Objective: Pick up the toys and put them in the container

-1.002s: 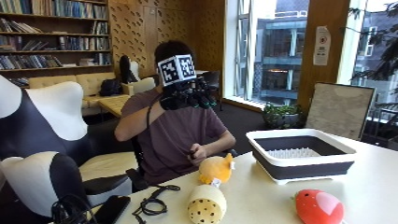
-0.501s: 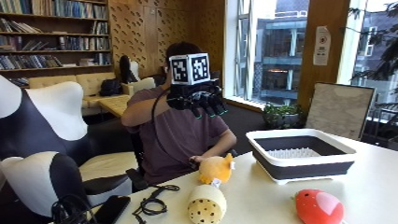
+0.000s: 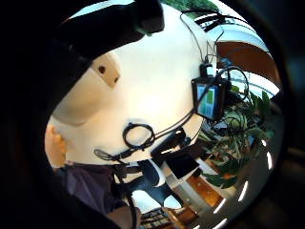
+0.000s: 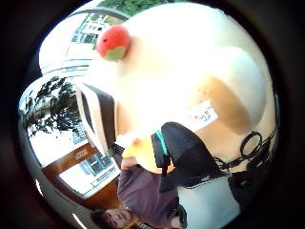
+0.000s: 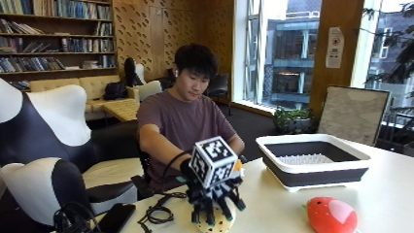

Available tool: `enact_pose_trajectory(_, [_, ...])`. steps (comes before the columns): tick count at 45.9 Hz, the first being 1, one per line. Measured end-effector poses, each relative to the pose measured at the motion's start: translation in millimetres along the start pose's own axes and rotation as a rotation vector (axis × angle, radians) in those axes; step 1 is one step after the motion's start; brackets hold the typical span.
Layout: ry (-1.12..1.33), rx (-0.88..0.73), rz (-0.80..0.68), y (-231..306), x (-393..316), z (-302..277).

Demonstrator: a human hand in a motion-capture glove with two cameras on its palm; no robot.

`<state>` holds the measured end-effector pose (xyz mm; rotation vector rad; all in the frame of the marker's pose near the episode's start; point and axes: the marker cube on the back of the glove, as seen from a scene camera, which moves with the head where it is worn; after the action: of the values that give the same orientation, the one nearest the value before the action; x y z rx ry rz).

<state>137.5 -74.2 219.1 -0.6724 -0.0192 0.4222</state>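
Note:
In the outside view my gloved right hand (image 5: pixel 211 201) hangs over a pale yellow dotted toy (image 5: pixel 218 226) at the table's front edge. Its fingers point straight down, spread, with the tips at the toy's top. An orange toy (image 5: pixel 238 168) peeks out just behind the hand. A red strawberry toy (image 5: pixel 331 215) lies to the right on the table. The white-rimmed dark container (image 5: pixel 314 162) stands behind it, with nothing inside. In the thumb side palm view the strawberry toy (image 4: pixel 113 42), the container (image 4: pixel 97 119) and the orange toy (image 4: pixel 141 155) show below the palm. The dotted toy (image 3: pixel 90 90) is close in the little finger side view.
Black cables (image 5: pixel 155 213) and a dark phone (image 5: pixel 116 217) lie on the table left of the hand. The cables (image 3: pixel 138 136) lie coiled beside the dotted toy. A black-and-white chair (image 5: pixel 45 145) stands at the left. The person's bare hand is hidden behind the gloved one.
My right hand has come down from in front of the person's face to just over the dotted toy on the table. The toys and container have not moved.

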Motion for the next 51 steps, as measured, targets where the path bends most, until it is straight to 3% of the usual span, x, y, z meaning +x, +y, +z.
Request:
enact_pose_trajectory(3, [0.026,-0.035,0.013,-13.3,1.5,32.8])
enact_pose_trajectory(6, [0.006,0.037,0.008,-21.9,1.5,47.8])
enact_pose_trajectory(13, [-0.063,0.242,-0.006,-30.0,0.4,45.4])
enact_pose_trajectory(20, [-0.115,0.251,-0.029,-28.0,-2.0,25.6])
enact_pose_trajectory(26, [-0.149,0.271,-0.068,-0.3,-20.1,-18.9])
enact_pose_trajectory(36, [-0.092,0.402,-0.127,53.9,-61.2,-146.2])
enact_pose_trajectory(44, [-0.008,0.488,-0.219,89.6,-138.4,-217.2])
enact_pose_trajectory(51, [0.025,0.497,-0.351,104.5,-251.5,-236.6])
